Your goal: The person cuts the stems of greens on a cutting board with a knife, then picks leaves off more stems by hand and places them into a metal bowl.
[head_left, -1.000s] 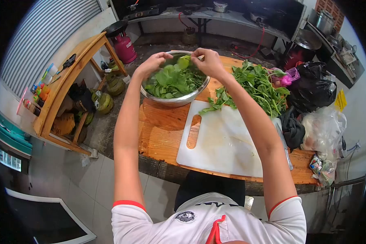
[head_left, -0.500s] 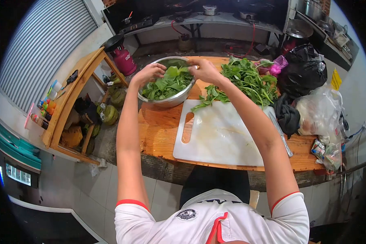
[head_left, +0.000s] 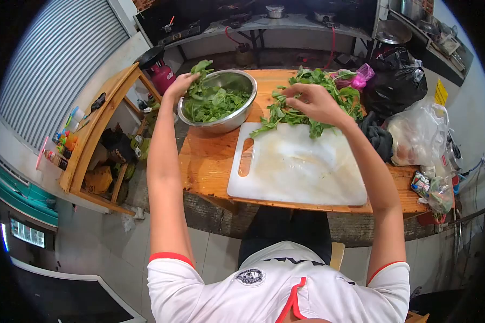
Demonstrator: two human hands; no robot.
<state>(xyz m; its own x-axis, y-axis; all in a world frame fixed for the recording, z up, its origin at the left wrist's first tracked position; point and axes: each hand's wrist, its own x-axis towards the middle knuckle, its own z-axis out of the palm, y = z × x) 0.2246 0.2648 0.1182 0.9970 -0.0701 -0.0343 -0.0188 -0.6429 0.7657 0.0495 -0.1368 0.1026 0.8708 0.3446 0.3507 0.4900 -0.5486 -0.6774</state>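
Observation:
At the left rim of a metal bowl (head_left: 221,127), my left hand (head_left: 181,86) is closed on a leafy green sprig (head_left: 201,68). Loose green leaves (head_left: 215,105) lie inside the bowl. My right hand (head_left: 313,103) is over the near left part of a pile of leafy greens (head_left: 337,92), its fingers curled by a thin stem; whether it grips the stem is hard to tell. A white cutting board (head_left: 302,167) lies in front of the pile, with a few leaves over its back edge.
Right of the greens on the wooden table (head_left: 207,172) are a pink bag (head_left: 362,77), a black plastic bag (head_left: 396,89), a dark cloth (head_left: 376,138) and clear plastic bags (head_left: 417,134). A wooden shelf (head_left: 99,132) stands at the left, near a pink gas cylinder (head_left: 162,78).
My right hand has moved right, from the bowl to the pile of greens. My left hand has shifted to the bowl's left rim and now holds up a sprig.

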